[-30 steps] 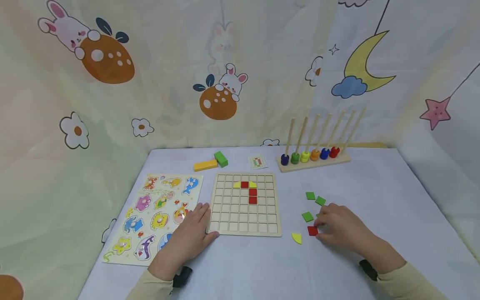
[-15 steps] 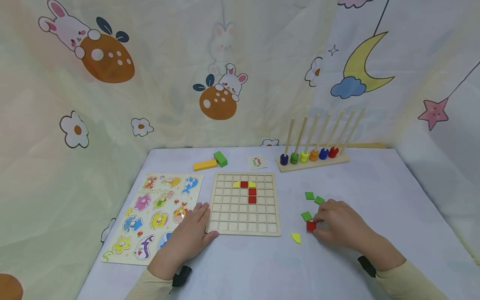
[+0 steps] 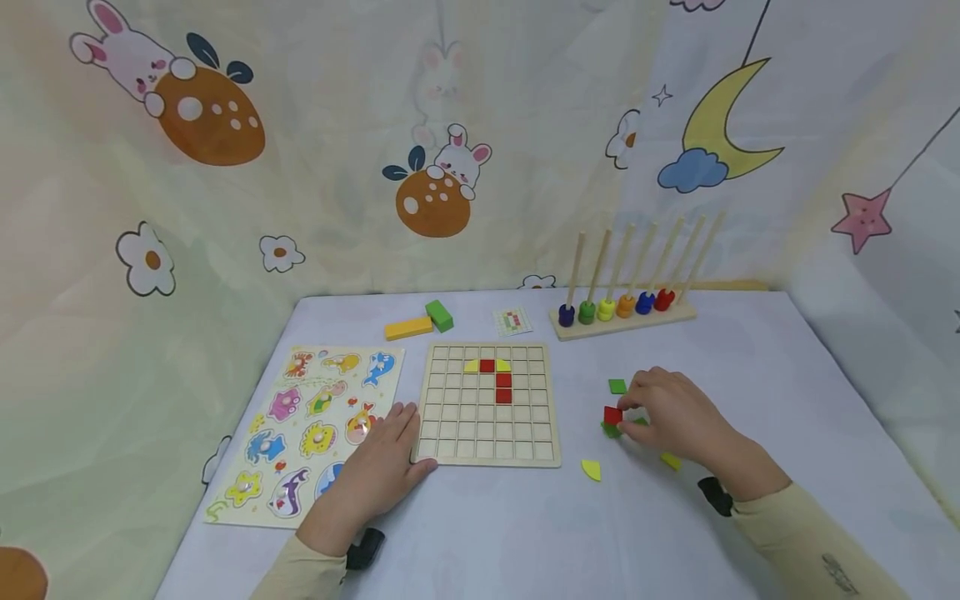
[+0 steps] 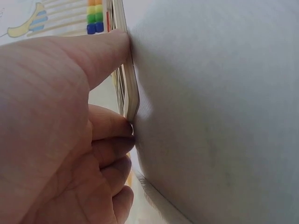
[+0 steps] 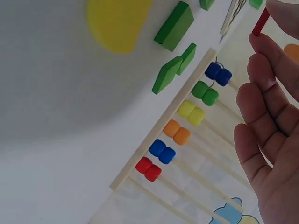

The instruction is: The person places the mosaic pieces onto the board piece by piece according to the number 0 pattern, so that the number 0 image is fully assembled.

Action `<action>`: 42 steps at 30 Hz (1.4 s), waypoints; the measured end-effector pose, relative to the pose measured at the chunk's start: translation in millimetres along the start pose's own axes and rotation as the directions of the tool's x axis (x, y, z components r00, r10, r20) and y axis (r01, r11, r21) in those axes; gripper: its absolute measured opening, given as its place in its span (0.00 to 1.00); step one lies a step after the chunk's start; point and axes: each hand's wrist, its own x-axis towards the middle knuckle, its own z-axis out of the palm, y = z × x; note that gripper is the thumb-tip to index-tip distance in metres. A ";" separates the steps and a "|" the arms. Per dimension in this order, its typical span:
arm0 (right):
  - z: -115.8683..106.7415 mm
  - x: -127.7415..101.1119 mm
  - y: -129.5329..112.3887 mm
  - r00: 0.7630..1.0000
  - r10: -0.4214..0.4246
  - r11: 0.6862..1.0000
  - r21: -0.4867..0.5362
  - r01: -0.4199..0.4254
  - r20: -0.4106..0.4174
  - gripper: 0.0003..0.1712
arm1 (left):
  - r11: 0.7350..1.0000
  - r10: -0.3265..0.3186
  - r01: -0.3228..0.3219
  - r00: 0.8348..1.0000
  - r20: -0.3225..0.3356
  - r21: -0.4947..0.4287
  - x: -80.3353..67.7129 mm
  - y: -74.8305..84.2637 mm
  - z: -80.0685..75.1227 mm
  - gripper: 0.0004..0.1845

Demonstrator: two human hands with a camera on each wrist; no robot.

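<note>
My right hand [image 3: 678, 421] pinches a red square tile [image 3: 612, 413] between thumb and index finger, to the right of the wooden grid board [image 3: 487, 463]. In the right wrist view the tile [image 5: 261, 21] shows edge-on at the fingertips. It overlaps a green tile [image 3: 609, 431] in the head view. My left hand [image 3: 375, 471] lies with straight fingers at the board's near left corner, its thumb along the front edge. The left wrist view shows thumb and fingers touching the board's edge [image 4: 132, 88]. Red squares and yellow quarter-rounds sit in the grid's upper cells.
Another green tile [image 3: 617, 386] and yellow pieces [image 3: 591, 471] lie around my right hand. A peg rack with coloured beads [image 3: 626, 323] stands behind. A picture card [image 3: 513, 322], yellow block [image 3: 408, 328] and green block [image 3: 439, 315] lie beyond the board; an animal puzzle [image 3: 300, 383] is at left.
My right hand has lifted the red tile from among the loose pieces and moved it slightly away from me, uncovering a yellow piece. The left hand stays at the board's corner.
</note>
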 end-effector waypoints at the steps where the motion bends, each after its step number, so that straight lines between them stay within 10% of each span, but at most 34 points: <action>1: 0.4 1.7 0.0 1.000 0.001 1.000 0.003 -0.001 0.000 0.11 | 1.000 -0.001 0.001 1.000 0.001 0.001 0.3 0.2 -0.1 0.45; 42: 12.5 82.7 -76.5 0.995 -0.061 0.996 0.072 0.055 0.083 0.10 | 1.000 -0.021 0.020 1.000 0.011 0.016 0.9 1.4 2.9 0.46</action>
